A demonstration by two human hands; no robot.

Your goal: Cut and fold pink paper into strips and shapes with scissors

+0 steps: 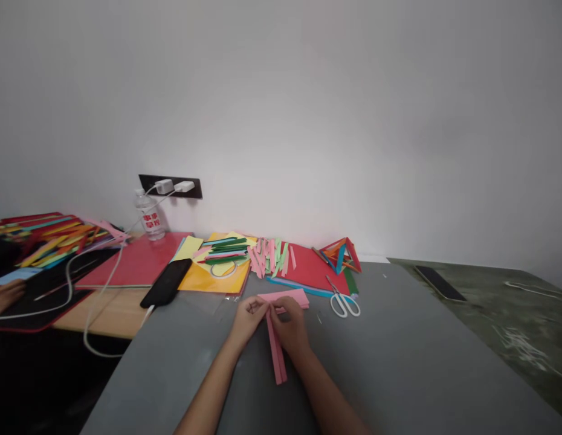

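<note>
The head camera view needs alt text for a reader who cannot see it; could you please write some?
A person's left hand and right hand pinch one end of a pink paper strip over a gray table. White-handled scissors lie beyond the right hand and to its right, with coloured paper strips toward the wall.

The person's left hand (pixel 247 315) and right hand (pixel 290 326) are bare, as are both wrists; the left forearm (pixel 212 386) and right forearm (pixel 325 386) are uncovered too — slim, smooth in outline, narrowest at the wrist and gently widening toward the lower edge of the view, which cuts them off; the fingers look slender — their nails too small to make out.
</note>
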